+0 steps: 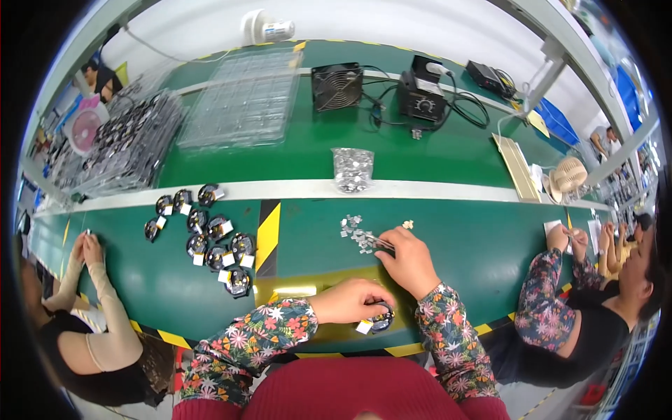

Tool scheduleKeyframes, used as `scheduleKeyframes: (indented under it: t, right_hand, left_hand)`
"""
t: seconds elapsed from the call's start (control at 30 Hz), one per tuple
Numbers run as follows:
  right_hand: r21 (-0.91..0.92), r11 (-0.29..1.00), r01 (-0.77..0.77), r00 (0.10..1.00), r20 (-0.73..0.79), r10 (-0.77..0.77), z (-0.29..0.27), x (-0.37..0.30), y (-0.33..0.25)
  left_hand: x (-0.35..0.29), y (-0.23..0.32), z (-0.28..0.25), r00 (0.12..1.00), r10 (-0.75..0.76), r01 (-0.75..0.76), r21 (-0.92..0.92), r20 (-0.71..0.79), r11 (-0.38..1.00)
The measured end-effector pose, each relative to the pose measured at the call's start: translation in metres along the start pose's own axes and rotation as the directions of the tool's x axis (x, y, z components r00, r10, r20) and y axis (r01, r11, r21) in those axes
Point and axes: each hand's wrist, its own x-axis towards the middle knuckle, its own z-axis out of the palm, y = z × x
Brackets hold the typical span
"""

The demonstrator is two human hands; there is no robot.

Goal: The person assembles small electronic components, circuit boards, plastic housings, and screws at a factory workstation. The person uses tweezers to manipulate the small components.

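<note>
My left hand point(352, 301) is closed on a round black electronic part point(383, 320) with a white tab, steadying it on a yellowish transparent mat point(329, 280). Tweezers point(383, 243) are pinched in my right hand point(409, 262), their tips at the edge of a loose scatter of small silvery pieces point(353, 229). Whether the tips grip one of these pieces is too small to tell. Just beyond my right hand lies a little cream-coloured bit point(408, 225). Several more round black parts point(217, 227) with white tabs are grouped on the green bench to the left.
A raised shelf with a pale edge point(280, 189) crosses behind; a clear bag point(352, 169) of small pieces rests there. Farther back are a black fan point(337, 87), a control box point(422, 98) with cables, and clear trays point(241, 98). Co-workers sit at both sides.
</note>
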Motion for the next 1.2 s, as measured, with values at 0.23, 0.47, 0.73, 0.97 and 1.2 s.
scheduleKeyframes:
  t: [0.23, 0.47, 0.73, 0.97, 1.2]
  right_hand:
    - [0.004, 1.000, 0.009, 0.996, -0.091, -0.009, 0.002, -0.003, -0.001]
    - [0.049, 0.997, 0.051, 0.996, -0.076, -0.047, 0.007, 0.002, 0.003]
    - [-0.222, 0.972, 0.078, 0.990, -0.101, -0.102, 0.011, -0.006, 0.001]
    - [0.095, 0.995, 0.023, 0.986, -0.166, -0.007, 0.004, -0.006, -0.002]
    - [0.423, 0.905, -0.045, 0.987, -0.122, 0.106, 0.002, -0.009, 0.003]
  left_hand:
    - [0.005, 0.007, -0.004, 0.989, -0.105, 0.112, -0.063, 0.102, 0.992]
    - [0.001, 0.000, -0.002, 0.990, -0.112, 0.121, -0.117, 0.081, 0.986]
    - [0.009, 0.003, 0.002, 0.995, 0.002, 0.024, -0.256, 0.101, 0.966]
    - [0.010, 0.000, -0.005, 0.987, 0.075, -0.125, -0.397, -0.140, 0.909]
    - [0.004, 0.008, -0.007, 0.975, -0.153, 0.063, -0.465, -0.158, 0.883]
